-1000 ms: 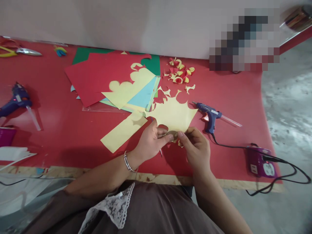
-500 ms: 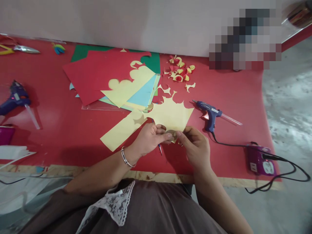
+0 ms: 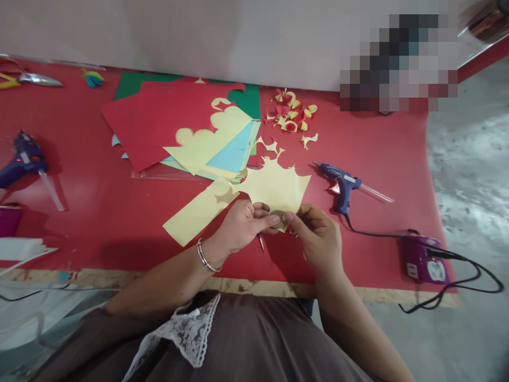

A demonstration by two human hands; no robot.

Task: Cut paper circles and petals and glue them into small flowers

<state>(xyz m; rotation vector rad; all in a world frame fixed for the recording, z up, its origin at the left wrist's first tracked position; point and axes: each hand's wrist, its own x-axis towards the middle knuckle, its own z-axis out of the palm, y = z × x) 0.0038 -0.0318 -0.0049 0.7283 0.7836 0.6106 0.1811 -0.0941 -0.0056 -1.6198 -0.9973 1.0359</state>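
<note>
In front of me my left hand (image 3: pixel 248 223) is closed on a pale yellow sheet of paper (image 3: pixel 276 183) with scalloped, cut-out edges. Its thumb presses a round greyish disc (image 3: pixel 277 216) against the sheet's lower edge; what the disc is cannot be made out. My right hand (image 3: pixel 320 233) pinches the same edge between thumb and forefinger, just right of the disc. Its other fingers are curled and partly hidden. A pen (image 3: pixel 260 242) lies on the table beneath my left hand. Left of it rests a yellow paper strip (image 3: pixel 199 215).
Red, yellow, blue and green paper (image 3: pixel 170 111) is stacked behind. Small red and yellow cut pieces (image 3: pixel 294 111) lie at the back right. A glue gun (image 3: pixel 342 183) is on the right, wired to a purple box (image 3: pixel 425 260). Another glue gun (image 3: pixel 27 159) and pliers (image 3: pixel 37 79) are left.
The yellow sheet's right corner has shifted slightly left and the sheet bends a little more. Both hands keep nearly the same grip.
</note>
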